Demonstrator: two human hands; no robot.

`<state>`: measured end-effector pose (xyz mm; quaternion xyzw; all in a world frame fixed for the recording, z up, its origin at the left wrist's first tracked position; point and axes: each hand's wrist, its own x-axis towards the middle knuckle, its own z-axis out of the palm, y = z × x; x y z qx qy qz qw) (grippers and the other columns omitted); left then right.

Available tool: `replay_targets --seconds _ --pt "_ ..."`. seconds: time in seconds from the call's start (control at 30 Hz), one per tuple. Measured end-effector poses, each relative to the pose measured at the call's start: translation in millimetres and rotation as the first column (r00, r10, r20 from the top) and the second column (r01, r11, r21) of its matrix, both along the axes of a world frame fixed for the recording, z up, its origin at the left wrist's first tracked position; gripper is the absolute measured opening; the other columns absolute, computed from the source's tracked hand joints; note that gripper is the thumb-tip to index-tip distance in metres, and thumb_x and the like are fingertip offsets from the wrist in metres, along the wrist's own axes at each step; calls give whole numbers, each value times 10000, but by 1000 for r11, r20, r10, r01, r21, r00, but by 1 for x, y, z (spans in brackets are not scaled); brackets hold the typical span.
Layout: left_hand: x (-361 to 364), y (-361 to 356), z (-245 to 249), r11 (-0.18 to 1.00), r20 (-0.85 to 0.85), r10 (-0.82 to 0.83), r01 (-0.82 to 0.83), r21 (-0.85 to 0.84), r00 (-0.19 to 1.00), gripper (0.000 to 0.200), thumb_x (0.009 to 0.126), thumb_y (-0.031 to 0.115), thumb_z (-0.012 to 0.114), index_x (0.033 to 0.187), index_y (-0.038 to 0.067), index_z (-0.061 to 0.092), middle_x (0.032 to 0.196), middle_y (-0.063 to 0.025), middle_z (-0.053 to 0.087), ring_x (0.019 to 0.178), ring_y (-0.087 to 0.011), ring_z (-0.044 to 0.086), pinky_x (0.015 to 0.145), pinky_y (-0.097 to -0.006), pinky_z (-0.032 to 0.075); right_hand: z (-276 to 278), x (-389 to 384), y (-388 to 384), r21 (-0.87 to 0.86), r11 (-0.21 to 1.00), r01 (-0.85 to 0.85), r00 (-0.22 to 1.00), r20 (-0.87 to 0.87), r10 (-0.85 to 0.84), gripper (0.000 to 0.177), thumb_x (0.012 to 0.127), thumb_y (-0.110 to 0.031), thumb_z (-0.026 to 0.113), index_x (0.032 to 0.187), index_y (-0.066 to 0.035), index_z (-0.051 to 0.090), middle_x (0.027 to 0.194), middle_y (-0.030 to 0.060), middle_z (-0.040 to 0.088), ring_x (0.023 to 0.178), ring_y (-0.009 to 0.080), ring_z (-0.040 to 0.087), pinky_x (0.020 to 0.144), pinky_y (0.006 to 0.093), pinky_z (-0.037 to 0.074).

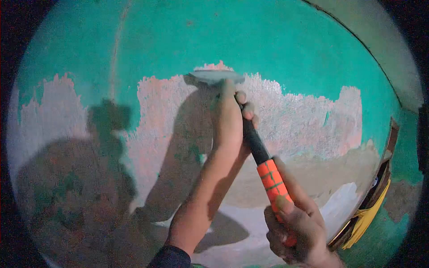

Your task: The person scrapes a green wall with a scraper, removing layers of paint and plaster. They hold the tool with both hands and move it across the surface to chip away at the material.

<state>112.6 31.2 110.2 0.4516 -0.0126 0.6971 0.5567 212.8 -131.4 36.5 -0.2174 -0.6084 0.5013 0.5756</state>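
Note:
Both my hands are closed on one long-handled scraper (255, 142) with a black shaft and an orange grip (272, 181). My left hand (231, 111) wraps the upper shaft, just below the wide pale blade (216, 76). Lower down, my right hand (297, 223) holds the orange grip. The blade lies against the wall at the ragged edge between green paint (268, 40) and a scraped pinkish-white patch (295, 120). The scraper tilts, its handle running down to the right. My left hand hides where shaft and blade join.
Shadows (76, 178) of a head and arms fall on the left of the wall. Grey-brown bare plaster (268, 178) shows lower down. A yellow cloth (366, 216) hangs by a wooden frame (391, 138) at the right. The pale ceiling (366, 22) slopes at upper right.

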Motion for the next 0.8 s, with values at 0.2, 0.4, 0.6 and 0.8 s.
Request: replay_targets --seconds 0.2,0.4,0.6,0.8 --pt "3 0 10 997 75 52 -56 50 996 262 865 386 450 812 139 381 652 41 397 445 -78 385 354 -259 324 17 -9 -7 -195 981 12 998 -62 -25 701 818 -259 528 1393 -132 147 532 27 378 333 70 287 300 209 235" --pt "-3 -2 16 998 50 25 -28 62 998 248 877 377 439 818 142 388 661 44 392 461 -74 382 364 -246 335 4 -3 3 75 997 -35 999 -33 37 552 895 -251 443 1371 -71 228 555 -19 392 363 49 302 329 189 251" --pt "-3 -3 8 999 50 25 -27 25 998 251 879 382 437 801 147 394 658 47 389 459 -74 377 365 -242 331 3 -5 2 -116 991 59 998 14 -58 673 841 -254 501 1393 -119 140 515 17 368 320 72 283 286 214 233" --pt "-4 -2 7 999 27 39 -39 1 999 244 873 375 442 794 151 387 664 43 390 461 -75 378 368 -244 326 3 3 4 77 995 -65 998 -11 66 548 902 -259 427 1374 -73 221 566 -24 389 382 49 310 340 186 252"
